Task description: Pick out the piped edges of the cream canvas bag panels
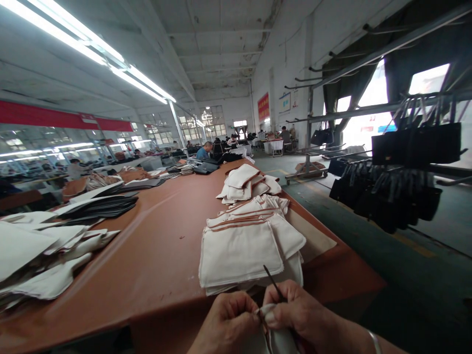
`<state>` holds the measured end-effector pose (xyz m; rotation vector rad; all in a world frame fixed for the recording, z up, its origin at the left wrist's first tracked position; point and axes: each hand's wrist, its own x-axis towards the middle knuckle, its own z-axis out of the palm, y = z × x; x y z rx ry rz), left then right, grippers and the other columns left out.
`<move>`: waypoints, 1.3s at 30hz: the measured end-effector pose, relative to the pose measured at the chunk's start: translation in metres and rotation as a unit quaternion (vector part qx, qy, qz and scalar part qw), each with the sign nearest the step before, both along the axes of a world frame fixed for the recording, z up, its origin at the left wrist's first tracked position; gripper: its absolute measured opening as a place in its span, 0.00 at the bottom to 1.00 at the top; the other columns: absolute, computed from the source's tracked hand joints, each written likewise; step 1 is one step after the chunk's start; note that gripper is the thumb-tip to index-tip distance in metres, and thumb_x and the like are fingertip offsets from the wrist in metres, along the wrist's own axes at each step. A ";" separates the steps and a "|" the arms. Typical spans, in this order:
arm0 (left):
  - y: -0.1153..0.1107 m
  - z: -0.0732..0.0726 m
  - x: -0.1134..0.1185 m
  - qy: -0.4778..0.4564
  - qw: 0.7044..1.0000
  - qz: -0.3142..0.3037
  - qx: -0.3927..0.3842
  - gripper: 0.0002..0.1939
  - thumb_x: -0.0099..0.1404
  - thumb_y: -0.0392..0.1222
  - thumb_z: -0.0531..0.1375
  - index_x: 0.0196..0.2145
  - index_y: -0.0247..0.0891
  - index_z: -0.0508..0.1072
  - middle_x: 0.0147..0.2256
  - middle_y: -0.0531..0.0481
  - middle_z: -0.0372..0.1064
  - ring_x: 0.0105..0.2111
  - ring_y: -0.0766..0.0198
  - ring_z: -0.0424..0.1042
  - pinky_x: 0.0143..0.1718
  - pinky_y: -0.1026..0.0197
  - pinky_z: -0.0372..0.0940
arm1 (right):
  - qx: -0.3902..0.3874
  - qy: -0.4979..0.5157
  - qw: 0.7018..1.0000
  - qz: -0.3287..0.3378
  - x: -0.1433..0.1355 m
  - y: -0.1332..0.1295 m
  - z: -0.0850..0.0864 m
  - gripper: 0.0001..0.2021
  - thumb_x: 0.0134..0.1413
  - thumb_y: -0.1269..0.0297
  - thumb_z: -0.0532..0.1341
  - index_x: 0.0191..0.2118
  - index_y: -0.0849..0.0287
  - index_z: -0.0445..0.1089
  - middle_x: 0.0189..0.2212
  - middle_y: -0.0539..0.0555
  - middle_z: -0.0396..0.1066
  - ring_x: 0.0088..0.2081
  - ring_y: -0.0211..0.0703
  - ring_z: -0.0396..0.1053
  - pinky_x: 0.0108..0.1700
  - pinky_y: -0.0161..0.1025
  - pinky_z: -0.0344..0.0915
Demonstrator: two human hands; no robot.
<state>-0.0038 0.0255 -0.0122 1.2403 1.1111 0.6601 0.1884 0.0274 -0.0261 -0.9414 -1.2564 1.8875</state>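
Observation:
At the table's near edge, my left hand (232, 319) is closed, pinching the edge of a cream fabric piece (282, 342). Close beside it on the right, my right hand (300, 312) grips the same piece between thumb and fingers. A thin dark tool (272, 278) sticks out of the right hand, pointing up and left; its kind is unclear, as the rest is hidden in the grip. Just beyond my hands lies a stack of cream fabric pouches (239, 250) with brown strips along their far edges. The lower part of the held piece is cut off by the frame.
The brown-covered table (155, 255) carries another heap of cream pieces (241, 182) farther back. On its left lie white panels (25, 246) and black sheets (99, 206). A rack with black bags (416, 142) stands right, across the floor. People sit working in the background.

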 end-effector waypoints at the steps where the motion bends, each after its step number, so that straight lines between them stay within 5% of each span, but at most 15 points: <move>1: 0.000 0.001 0.000 0.032 0.999 -0.002 0.015 0.08 0.51 0.42 0.63 0.24 0.34 0.74 0.18 0.55 0.64 0.19 0.70 0.55 0.22 0.66 0.46 | 0.042 -0.030 0.999 0.005 0.002 0.000 0.001 0.12 0.39 0.59 0.66 0.29 0.60 0.67 0.21 0.46 0.63 0.21 0.32 0.53 0.23 0.31 0.50; 5: 0.000 0.007 0.002 0.140 0.988 -0.015 0.068 0.08 0.52 0.41 0.61 0.24 0.33 0.76 0.20 0.55 0.63 0.23 0.68 0.56 0.24 0.65 0.50 | 0.185 -0.128 0.974 0.000 0.008 -0.001 0.010 0.12 0.44 0.61 0.68 0.32 0.61 0.67 0.25 0.47 0.64 0.28 0.35 0.56 0.29 0.32 0.54; 14: 0.000 0.004 -0.002 0.163 0.982 -0.031 0.085 0.10 0.54 0.44 0.62 0.25 0.33 0.77 0.21 0.54 0.65 0.23 0.67 0.57 0.24 0.65 0.50 | 0.137 -0.148 0.979 -0.035 0.000 -0.003 0.005 0.03 0.45 0.67 0.61 0.28 0.60 0.68 0.20 0.48 0.67 0.23 0.35 0.58 0.25 0.32 0.52; 17: 0.001 0.001 -0.006 0.102 0.993 -0.030 0.045 0.16 0.52 0.52 0.66 0.26 0.34 0.75 0.21 0.55 0.64 0.21 0.69 0.55 0.22 0.65 0.47 | 0.209 -0.117 0.969 -0.057 0.001 -0.005 0.000 0.04 0.48 0.66 0.63 0.29 0.61 0.71 0.24 0.51 0.71 0.27 0.38 0.64 0.31 0.34 0.60; 23: 0.004 -0.010 -0.009 -0.002 0.999 -0.029 -0.033 0.39 0.57 0.78 0.54 0.21 0.33 0.71 0.16 0.57 0.51 0.18 0.72 0.42 0.21 0.62 0.38 | 0.413 -0.076 0.906 -0.048 0.008 -0.007 -0.008 0.07 0.59 0.65 0.61 0.31 0.60 0.70 0.26 0.52 0.70 0.29 0.39 0.68 0.34 0.34 0.63; 28: 0.000 -0.009 -0.009 0.033 0.996 -0.073 -0.033 0.33 0.52 0.73 0.64 0.22 0.35 0.67 0.17 0.58 0.50 0.18 0.73 0.42 0.21 0.62 0.36 | 0.504 -0.127 0.854 -0.007 0.015 -0.009 -0.002 0.13 0.66 0.66 0.56 0.29 0.58 0.70 0.28 0.56 0.72 0.32 0.40 0.70 0.36 0.34 0.65; 32: -0.007 0.003 -0.002 -0.015 0.992 -0.129 -0.011 0.34 0.55 0.72 0.63 0.27 0.31 0.74 0.22 0.53 0.57 0.21 0.72 0.47 0.22 0.63 0.39 | 0.531 -0.178 0.828 0.012 0.019 -0.011 -0.004 0.15 0.68 0.61 0.54 0.33 0.57 0.74 0.29 0.56 0.71 0.30 0.40 0.68 0.33 0.34 0.63; 35: -0.008 0.005 0.003 -0.037 0.983 -0.179 -0.010 0.36 0.53 0.74 0.62 0.29 0.30 0.76 0.27 0.48 0.64 0.23 0.69 0.53 0.23 0.64 0.43 | 0.494 -0.171 0.852 0.014 0.021 -0.013 -0.009 0.16 0.66 0.53 0.56 0.32 0.55 0.74 0.28 0.55 0.70 0.31 0.42 0.66 0.35 0.36 0.63; 39: -0.007 0.011 0.004 0.062 0.981 -0.167 0.080 0.35 0.55 0.74 0.60 0.27 0.33 0.72 0.25 0.51 0.61 0.25 0.68 0.53 0.24 0.65 0.46 | 0.402 -0.100 0.910 -0.004 0.022 -0.013 -0.012 0.19 0.63 0.46 0.59 0.33 0.58 0.72 0.27 0.53 0.68 0.30 0.41 0.65 0.35 0.36 0.63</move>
